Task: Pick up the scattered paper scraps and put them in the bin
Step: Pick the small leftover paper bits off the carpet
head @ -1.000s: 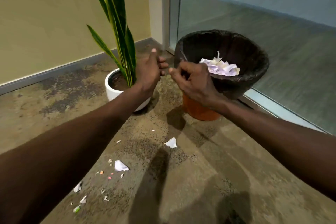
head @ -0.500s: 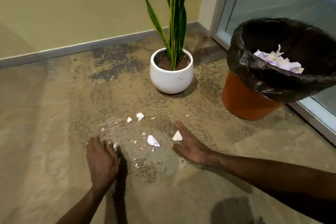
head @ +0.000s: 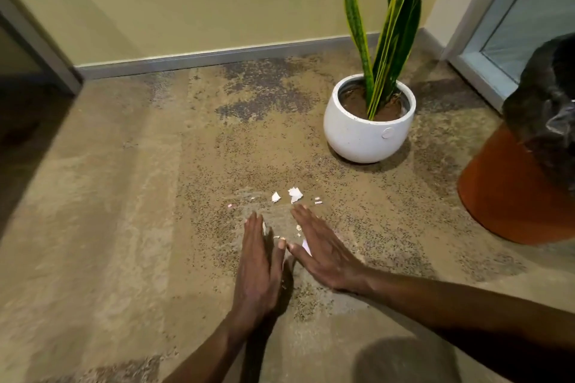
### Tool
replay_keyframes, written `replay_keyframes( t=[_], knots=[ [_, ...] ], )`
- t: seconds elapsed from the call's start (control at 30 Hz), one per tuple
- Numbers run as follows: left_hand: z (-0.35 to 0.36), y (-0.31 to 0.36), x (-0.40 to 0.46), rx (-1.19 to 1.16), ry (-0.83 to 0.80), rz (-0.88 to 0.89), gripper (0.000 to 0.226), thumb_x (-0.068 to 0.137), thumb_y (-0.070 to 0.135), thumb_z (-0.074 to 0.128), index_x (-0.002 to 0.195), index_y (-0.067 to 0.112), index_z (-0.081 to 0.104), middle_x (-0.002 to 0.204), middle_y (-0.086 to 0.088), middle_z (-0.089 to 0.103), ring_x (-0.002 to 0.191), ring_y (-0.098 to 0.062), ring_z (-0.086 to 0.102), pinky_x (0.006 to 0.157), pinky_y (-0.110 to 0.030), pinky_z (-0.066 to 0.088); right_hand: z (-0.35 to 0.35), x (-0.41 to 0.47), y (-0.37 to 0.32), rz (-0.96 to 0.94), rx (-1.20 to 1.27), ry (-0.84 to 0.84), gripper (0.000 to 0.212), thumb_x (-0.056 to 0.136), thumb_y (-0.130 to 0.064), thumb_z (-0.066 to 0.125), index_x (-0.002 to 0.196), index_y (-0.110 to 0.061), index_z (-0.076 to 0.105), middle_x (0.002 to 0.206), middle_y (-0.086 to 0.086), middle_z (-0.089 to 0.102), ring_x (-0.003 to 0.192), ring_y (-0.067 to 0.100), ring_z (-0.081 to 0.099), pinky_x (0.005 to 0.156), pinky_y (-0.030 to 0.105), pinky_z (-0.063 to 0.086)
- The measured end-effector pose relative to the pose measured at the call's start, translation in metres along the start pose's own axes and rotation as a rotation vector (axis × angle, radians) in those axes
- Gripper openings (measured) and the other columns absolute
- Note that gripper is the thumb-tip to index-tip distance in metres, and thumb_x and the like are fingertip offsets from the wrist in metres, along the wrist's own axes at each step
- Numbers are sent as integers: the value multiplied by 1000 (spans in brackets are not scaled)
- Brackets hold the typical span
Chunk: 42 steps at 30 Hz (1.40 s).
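Hands (head: 287,253) flat, fingers straight, thumbs touching around paper scraps (head: 295,194) — bin (head: 513,196) black-lined, contents hidden, white pot (head: 357,137) holding plant.

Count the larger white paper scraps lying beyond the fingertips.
2: one scrap left, a bigger scrap just right of it, both ahead of the right hand. Tiny bits and hidden pieces excluded.

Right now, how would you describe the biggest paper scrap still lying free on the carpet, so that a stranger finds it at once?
Start at the white plant pot by the wall and come straight toward the camera onto the carpet. A small cluster of white bits lies just beyond the fingertips of the right hand. The biggest scrap is the jagged white one in the middle, larger than the bit at its left.
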<state>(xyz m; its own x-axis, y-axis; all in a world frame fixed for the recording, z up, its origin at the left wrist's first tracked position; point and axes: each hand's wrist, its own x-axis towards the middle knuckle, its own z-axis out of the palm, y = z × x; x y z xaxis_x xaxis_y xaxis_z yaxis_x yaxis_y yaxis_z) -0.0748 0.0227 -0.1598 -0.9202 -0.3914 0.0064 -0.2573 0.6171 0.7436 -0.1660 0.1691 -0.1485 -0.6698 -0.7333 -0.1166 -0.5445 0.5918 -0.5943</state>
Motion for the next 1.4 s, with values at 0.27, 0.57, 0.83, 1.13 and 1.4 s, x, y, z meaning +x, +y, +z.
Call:
replay_keyframes(
  t=[0.27, 0.57, 0.83, 1.13, 1.4],
  knots=[
    [-54, -67, 87, 383, -39, -134, 85, 95, 68, 15, 146, 0, 19, 160, -22, 8, 149, -35, 7, 121, -54, 10, -22, 60, 67, 224, -333, 31, 83, 99, -66, 13, 157, -13, -13, 163, 11, -20, 152, 26, -15, 125, 49, 1],
    [-43, -54, 99, 286, -116, 124, 56, 102, 49, 24, 139, 6, 26, 141, -23, 38, 120, -27, 43, 107, -49, 37, -29, 117, 51, 16, -165, -122, 79, 99, -66, 20, 157, -24, -12, 165, 1, -15, 152, 17, -11, 125, 49, 4],
    [-65, -57, 66, 32, -156, 337, 44, 105, 41, 25, 138, 25, 49, 107, -7, 72, 88, -14, 70, 75, -39, 57, -4, 58, 1, -176, 91, -141, 57, 103, -29, 45, 156, -22, 27, 153, 8, 43, 121, 2, 51, 110, 34, 39],
    [-49, -69, 72, 333, -412, 308, 67, 100, 56, 9, 156, 20, 8, 163, -5, 8, 150, -17, 9, 122, -40, 13, 8, 78, 14, -213, -228, -246, 72, 102, -47, 34, 159, -21, -3, 166, 4, -5, 152, 13, -7, 126, 46, 5],
    [-69, -39, 47, 93, -13, 298, 36, 105, 33, 30, 113, 16, 61, 101, 6, 67, 83, -7, 61, 70, -25, 47, -26, 25, 13, -255, -277, -79, 67, 96, -62, 28, 153, -26, 24, 167, -1, 3, 149, 20, 22, 117, 51, 25]
  ],
)
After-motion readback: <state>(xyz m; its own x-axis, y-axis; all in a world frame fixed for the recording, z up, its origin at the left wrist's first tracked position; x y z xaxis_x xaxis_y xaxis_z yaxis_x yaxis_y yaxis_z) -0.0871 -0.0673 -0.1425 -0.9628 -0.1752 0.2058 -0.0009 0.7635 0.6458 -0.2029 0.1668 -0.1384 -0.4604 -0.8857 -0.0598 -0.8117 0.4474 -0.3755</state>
